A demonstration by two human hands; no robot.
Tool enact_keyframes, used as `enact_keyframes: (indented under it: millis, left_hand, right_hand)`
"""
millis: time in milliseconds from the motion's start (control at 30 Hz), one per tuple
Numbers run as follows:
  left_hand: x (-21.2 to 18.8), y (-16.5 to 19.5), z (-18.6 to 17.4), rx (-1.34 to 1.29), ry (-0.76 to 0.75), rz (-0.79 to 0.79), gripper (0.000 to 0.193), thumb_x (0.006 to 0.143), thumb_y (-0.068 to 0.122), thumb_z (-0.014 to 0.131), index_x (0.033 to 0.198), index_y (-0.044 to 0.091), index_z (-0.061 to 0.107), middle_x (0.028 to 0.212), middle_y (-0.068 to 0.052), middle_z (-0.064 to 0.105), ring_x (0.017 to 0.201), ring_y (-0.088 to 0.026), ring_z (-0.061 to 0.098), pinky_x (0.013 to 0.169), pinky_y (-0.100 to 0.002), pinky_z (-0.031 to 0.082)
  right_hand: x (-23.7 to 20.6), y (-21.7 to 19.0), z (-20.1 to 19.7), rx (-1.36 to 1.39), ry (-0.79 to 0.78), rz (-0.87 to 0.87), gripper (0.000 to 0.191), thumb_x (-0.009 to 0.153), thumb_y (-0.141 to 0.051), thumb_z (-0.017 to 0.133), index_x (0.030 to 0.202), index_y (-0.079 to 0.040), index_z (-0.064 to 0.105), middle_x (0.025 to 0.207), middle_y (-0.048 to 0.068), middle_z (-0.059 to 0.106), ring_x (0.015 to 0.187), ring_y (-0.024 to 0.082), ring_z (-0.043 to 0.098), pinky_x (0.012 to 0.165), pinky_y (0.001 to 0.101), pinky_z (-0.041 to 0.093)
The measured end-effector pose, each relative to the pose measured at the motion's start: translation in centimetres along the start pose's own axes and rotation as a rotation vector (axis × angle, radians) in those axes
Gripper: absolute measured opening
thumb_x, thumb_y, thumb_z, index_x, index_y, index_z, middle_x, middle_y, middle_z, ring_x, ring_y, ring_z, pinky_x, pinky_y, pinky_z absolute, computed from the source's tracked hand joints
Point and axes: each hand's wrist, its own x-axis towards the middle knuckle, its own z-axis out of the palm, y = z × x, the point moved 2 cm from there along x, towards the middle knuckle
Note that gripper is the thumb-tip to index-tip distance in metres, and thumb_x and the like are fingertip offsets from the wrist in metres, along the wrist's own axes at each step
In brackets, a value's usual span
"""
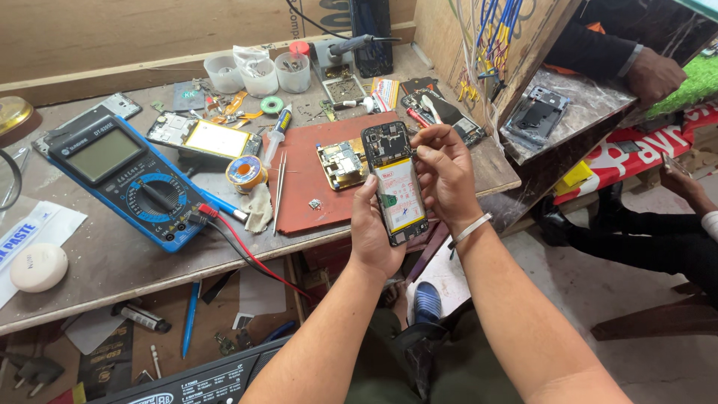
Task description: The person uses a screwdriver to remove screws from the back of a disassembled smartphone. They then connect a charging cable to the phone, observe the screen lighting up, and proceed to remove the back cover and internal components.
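I see the L hand (372, 232) wrapped round the lower edge of an opened black smartphone w/ its back off, white battery showing (395, 182), held upright over the table's front edge. R hand (444, 173) grips the phone's right side, fingers curled shut on it, thumb near the top of the battery. Just behind the phone: red rubber work mat (299, 179) w/ a gold-coloured phone frame (342, 163). Blue digital multimeter (123, 178) sits well to the left.

Single head-worn view, angled down, close over cluttered workbench (112, 262).
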Motion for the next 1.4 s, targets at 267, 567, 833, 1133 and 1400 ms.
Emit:
enact_keyframes:
  millis: [267,567,833,1133,1400]
  left_hand:
    - [-0.1,0.0,-0.1,0.006,-0.030,0.008,0.057,0.104,0.046,0.047,0.139,0.002,0.058,0.123,-0.014,0.070,0.111,-0.025,0.069,0.100,-0.041,0.056]
    - [-0.2,0.1,-0.1,0.033,-0.009,-0.002,0.059,0.101,0.048,0.050,0.139,0.003,0.058,0.124,-0.015,0.069,0.114,-0.024,0.068,0.102,-0.041,0.054]
    - [-0.8,0.6,0.3,0.022,-0.011,0.006,0.059,0.101,0.046,0.052,0.141,0.002,0.057,0.130,-0.013,0.067,0.118,-0.024,0.066,0.104,-0.041,0.053]
    - [-1.1,0.7,0.4,0.008,0.016,-0.020,0.062,0.100,0.047,0.053,0.141,0.001,0.056,0.131,-0.016,0.067,0.117,-0.026,0.066,0.105,-0.041,0.052]
    - [-1.6,1.0,0.7,-0.023,0.049,-0.051,0.063,0.100,0.047,0.052,0.142,0.001,0.056,0.132,-0.015,0.066,0.117,-0.025,0.066,0.106,-0.041,0.052]
  right_hand:
    - [0.0,0.4,-0.5,0.030,-0.001,-0.010,0.019,0.097,0.002,0.060,0.114,-0.007,0.059,0.105,0.003,0.065,0.070,0.003,0.052,0.053,0.0162,0.042]
    - [-0.2,0.1,-0.1,0.057,0.003,0.007,0.018,0.097,0.001,0.057,0.113,-0.006,0.057,0.106,0.006,0.064,0.072,0.009,0.059,0.054,0.0200,0.047]
    - [-0.7,0.2,0.0,0.083,-0.062,-0.023,0.016,0.100,-0.001,0.057,0.116,-0.002,0.058,0.110,0.008,0.063,0.072,0.005,0.054,0.058,0.0167,0.044]
    - [-1.3,-0.2,0.8,-0.058,-0.047,-0.063,0.020,0.095,0.004,0.060,0.113,-0.003,0.057,0.112,0.007,0.063,0.085,0.007,0.065,0.063,0.0206,0.055]
    - [-1.8,-0.1,1.1,-0.167,0.007,-0.062,0.015,0.098,0.004,0.061,0.110,-0.005,0.060,0.093,0.002,0.062,0.060,0.003,0.054,0.045,0.0164,0.043]
